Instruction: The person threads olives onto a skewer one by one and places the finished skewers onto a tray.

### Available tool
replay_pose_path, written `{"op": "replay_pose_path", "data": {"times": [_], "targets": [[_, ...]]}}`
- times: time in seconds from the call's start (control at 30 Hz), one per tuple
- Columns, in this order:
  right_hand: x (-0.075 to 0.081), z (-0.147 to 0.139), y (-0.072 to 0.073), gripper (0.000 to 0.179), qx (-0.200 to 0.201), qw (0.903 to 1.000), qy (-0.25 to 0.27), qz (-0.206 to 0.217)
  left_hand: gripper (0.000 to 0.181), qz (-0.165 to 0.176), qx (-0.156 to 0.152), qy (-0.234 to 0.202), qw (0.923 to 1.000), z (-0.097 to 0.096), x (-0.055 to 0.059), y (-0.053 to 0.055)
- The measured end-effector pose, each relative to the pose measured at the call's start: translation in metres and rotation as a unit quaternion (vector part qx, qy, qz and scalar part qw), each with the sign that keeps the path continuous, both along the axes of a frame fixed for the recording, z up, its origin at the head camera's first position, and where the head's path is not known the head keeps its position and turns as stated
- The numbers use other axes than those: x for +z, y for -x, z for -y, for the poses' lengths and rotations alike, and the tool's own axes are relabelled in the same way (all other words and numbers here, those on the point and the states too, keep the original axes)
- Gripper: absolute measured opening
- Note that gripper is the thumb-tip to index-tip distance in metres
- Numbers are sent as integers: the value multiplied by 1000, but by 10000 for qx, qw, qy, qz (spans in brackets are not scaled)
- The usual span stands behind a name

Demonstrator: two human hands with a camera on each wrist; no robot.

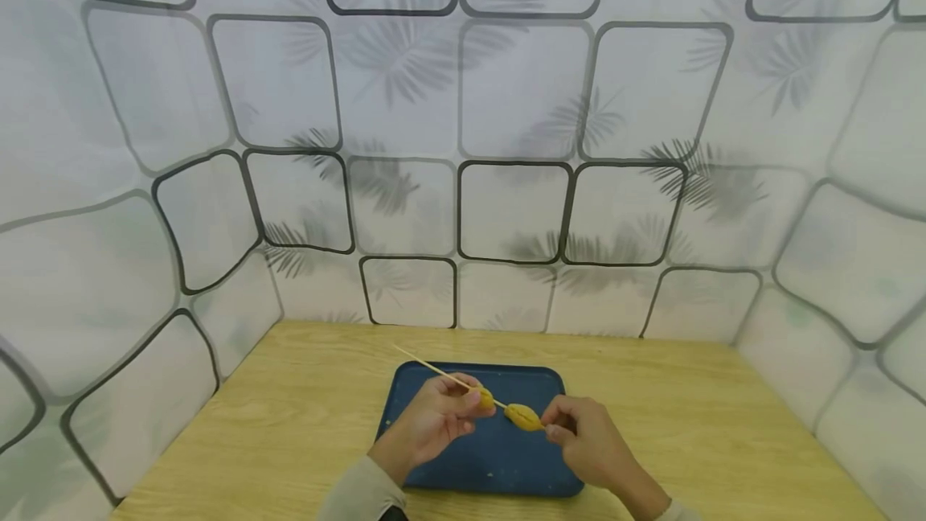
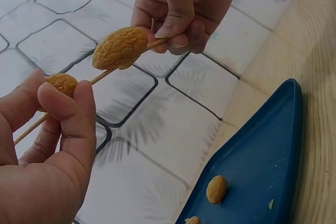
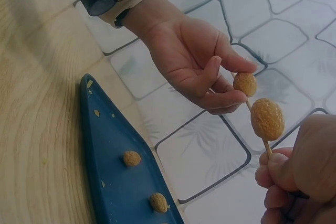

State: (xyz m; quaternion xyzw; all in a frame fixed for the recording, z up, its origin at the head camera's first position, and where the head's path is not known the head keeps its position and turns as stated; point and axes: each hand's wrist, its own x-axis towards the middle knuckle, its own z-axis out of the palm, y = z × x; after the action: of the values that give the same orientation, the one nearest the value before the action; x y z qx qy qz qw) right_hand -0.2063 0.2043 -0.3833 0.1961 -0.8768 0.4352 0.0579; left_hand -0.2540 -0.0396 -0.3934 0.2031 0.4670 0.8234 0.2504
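A thin wooden skewer (image 1: 428, 365) slants over the tray, with two wrinkled golden-brown food balls threaded on it. Between thumb and fingers, my left hand (image 1: 440, 418) pinches the smaller ball (image 2: 63, 83), partly covering it. The larger ball (image 3: 267, 119) sits further along, with a short stretch of bare stick between the two. At the skewer's right end, just beyond the larger ball, my right hand (image 1: 592, 439) pinches the stick with thumb and fingertips. In the head view the skewer's long free end points up and left past the left hand.
Below the hands lies a dark blue tray (image 1: 506, 465) on a wooden table (image 1: 304, 392). On it rest a loose ball (image 3: 131, 158), another ball (image 3: 158, 202) and small crumbs. A patterned light cloth (image 1: 405, 207) stands behind and at both sides.
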Motion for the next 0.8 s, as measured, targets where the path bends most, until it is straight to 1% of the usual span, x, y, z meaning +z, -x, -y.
{"op": "replay_pose_path", "data": {"times": [0.13, 0.3, 0.53, 0.7, 0.8], "targets": [[0, 0, 0, 18, 42, 10000, 44, 41, 22, 28, 33, 37, 10000, -2, -1, 0], [-1, 1, 1, 18, 91, 9999, 118, 68, 20, 110, 41, 75, 9999, -5, 1, -2], [-1, 2, 1, 18, 67, 9998, 164, 80, 21, 169, 191, 311, 9992, -9, 4, -5], [-2, 2, 1, 18, -10, 9999, 156, 47, 11, 151, 230, 370, 9989, -12, 3, -5], [-5, 2, 2, 17, -58, 9998, 165, -16, 8, 124, 320, 521, 9981, -13, 3, -4]]}}
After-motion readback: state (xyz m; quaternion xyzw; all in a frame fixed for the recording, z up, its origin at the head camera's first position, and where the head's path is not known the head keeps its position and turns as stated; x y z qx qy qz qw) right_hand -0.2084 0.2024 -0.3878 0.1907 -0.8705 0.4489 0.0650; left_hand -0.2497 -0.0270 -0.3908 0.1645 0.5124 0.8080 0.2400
